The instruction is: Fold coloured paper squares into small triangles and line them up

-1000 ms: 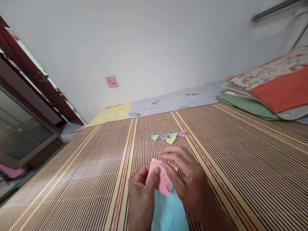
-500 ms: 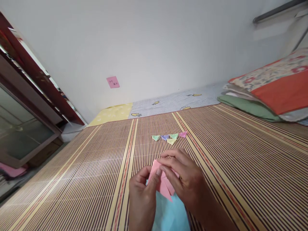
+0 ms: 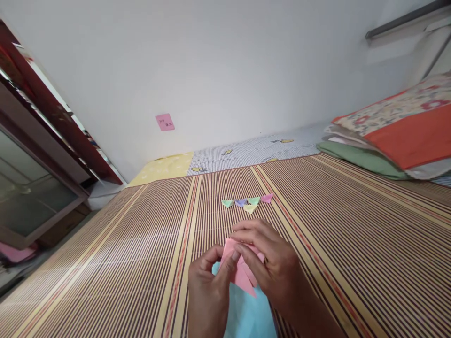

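Note:
A folded piece of pink paper (image 3: 243, 276) is held between both hands over a light blue sheet (image 3: 249, 314). My left hand (image 3: 210, 286) pinches its left edge, thumb on top. From the right, my right hand (image 3: 269, 258) grips the upper part, its thumb pressed near the left thumb and its fingers curled over the top edge. A pointed flap hangs toward me at the bottom. Part of the paper is hidden behind the right fingers. Beyond the hands lie several small folded paper triangles: green (image 3: 227, 203), purple (image 3: 241, 203), yellow (image 3: 250, 208) and pink (image 3: 267, 198).
A striped bamboo mat (image 3: 134, 263) covers the surface. Folded bedding (image 3: 405, 136) is piled at the right. A pink note (image 3: 165, 122) is stuck on the white wall (image 3: 225, 65). At the left stands a glass-panelled cabinet (image 3: 31, 188).
Both hands keep hold of the pink paper. The paper and my right hand have shifted slightly toward me, with the right fingers sliding a little along the top edge.

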`<state>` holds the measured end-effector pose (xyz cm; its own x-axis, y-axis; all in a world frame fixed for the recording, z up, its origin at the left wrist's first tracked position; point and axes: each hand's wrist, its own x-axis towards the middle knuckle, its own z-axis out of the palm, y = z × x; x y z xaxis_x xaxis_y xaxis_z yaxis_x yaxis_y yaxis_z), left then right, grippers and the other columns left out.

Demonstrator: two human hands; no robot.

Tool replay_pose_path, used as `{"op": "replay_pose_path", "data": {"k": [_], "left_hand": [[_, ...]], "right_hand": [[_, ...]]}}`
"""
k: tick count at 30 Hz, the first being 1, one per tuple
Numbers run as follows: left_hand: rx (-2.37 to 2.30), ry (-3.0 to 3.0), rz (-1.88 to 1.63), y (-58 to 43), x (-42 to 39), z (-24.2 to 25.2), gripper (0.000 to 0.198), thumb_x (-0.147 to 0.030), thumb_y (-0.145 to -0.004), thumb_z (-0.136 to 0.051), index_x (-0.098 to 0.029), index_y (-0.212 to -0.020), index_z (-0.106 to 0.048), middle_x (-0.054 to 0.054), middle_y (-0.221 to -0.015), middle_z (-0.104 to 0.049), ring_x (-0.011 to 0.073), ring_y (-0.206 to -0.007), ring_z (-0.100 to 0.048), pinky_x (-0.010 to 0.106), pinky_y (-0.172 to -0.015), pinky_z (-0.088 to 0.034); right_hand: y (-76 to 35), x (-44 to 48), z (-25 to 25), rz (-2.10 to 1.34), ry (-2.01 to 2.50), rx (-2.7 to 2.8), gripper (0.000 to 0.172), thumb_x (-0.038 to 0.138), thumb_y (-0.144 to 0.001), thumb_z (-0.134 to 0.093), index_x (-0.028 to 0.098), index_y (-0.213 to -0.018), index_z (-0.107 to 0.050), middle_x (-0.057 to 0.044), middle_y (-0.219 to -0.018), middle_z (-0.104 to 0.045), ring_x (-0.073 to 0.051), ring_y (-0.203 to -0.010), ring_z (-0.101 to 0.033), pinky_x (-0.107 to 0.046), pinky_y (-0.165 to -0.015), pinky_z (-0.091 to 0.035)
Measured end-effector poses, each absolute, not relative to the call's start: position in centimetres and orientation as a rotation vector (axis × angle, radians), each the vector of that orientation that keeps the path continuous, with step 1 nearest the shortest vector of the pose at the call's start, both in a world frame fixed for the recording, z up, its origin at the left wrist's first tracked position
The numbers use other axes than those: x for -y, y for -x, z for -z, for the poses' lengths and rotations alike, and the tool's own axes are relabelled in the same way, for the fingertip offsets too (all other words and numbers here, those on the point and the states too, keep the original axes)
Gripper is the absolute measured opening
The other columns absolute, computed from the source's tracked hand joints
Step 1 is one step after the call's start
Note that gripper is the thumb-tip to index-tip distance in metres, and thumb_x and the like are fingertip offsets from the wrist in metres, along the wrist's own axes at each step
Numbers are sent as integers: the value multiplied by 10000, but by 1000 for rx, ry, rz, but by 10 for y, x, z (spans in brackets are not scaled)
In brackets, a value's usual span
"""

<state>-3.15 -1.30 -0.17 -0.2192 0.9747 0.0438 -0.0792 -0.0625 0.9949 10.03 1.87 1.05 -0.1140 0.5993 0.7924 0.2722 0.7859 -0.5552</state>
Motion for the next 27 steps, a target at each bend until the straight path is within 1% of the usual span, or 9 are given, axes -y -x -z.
{"op": "replay_pose_path", "data": {"k": [3, 6, 9, 12, 14, 16, 19, 22, 27], "left_hand": [[-1295, -1134, -1444, 33, 13, 2, 375, -470, -793, -776, -155, -632, -654, -7, -591, -515, 127, -584, -448, 218, -526, -380], [-1328, -1180, -1432, 35, 12, 2, 360, -447, -792, -778, -153, -624, -656, -8, -581, -514, 126, -575, -438, 219, -520, -374], [-1325, -1178, -1422, 38, 11, 5, 320, -398, -772, -803, -151, -629, -658, -11, -593, -519, 125, -584, -448, 217, -529, -378], [-1258, -1127, -1399, 41, 9, 8, 253, -347, -750, -827, -151, -673, -685, -11, -617, -535, 127, -593, -476, 217, -539, -394], [-1226, -1096, -1381, 43, 9, 9, 239, -350, -756, -825, -150, -702, -705, -5, -631, -556, 125, -587, -487, 220, -542, -409], [-1227, -1085, -1374, 42, 9, 9, 272, -389, -771, -812, -148, -700, -707, 3, -633, -569, 127, -583, -499, 226, -545, -423], [-1251, -1086, -1370, 40, 11, 5, 340, -455, -783, -789, -148, -668, -697, 16, -624, -581, 144, -590, -526, 237, -542, -440], [-1254, -1106, -1350, 39, 13, 2, 347, -474, -790, -778, -153, -680, -704, 15, -620, -584, 146, -588, -532, 239, -543, -444], [-1252, -1155, -1336, 37, 14, 0, 364, -484, -802, -763, -155, -662, -693, 15, -611, -584, 142, -574, -524, 236, -537, -443]], "right_hand": [[-100, -19, -7, -307, 689, 1710, 184, 40, -957, -561, 158, -969, -701, -81, -1015, -686, -189, -998, -644, -311, -857, -527], [-100, -20, -5, -280, 702, 1735, 181, 41, -960, -558, 157, -961, -697, -81, -1002, -681, -200, -983, -641, -332, -850, -528], [-102, -21, -7, -238, 709, 1770, 172, 32, -954, -562, 138, -935, -697, -95, -976, -688, -207, -957, -645, -339, -831, -535], [-103, -23, -8, -155, 681, 1789, 171, 46, -963, -559, 129, -930, -705, -110, -961, -696, -214, -921, -646, -347, -798, -540], [-103, -23, -7, -98, 676, 1794, 167, 67, -971, -558, 133, -949, -710, -117, -976, -702, -224, -913, -643, -364, -789, -537], [-103, -23, -6, -104, 675, 1793, 165, 71, -970, -557, 146, -942, -701, -109, -976, -704, -225, -921, -645, -369, -798, -531], [-103, -23, -6, -289, 694, 1764, 162, 52, -944, -563, 170, -883, -656, -77, -947, -695, -204, -926, -654, -334, -802, -525], [-105, -20, -9, -537, 743, 1708, 144, 73, -915, -580, 190, -835, -609, -51, -931, -681, -188, -911, -660, -305, -779, -520], [-108, -14, -13, -775, 836, 1666, 121, 140, -908, -570, 198, -806, -594, -17, -835, -651, -175, -805, -640, -290, -691, -490]]}}
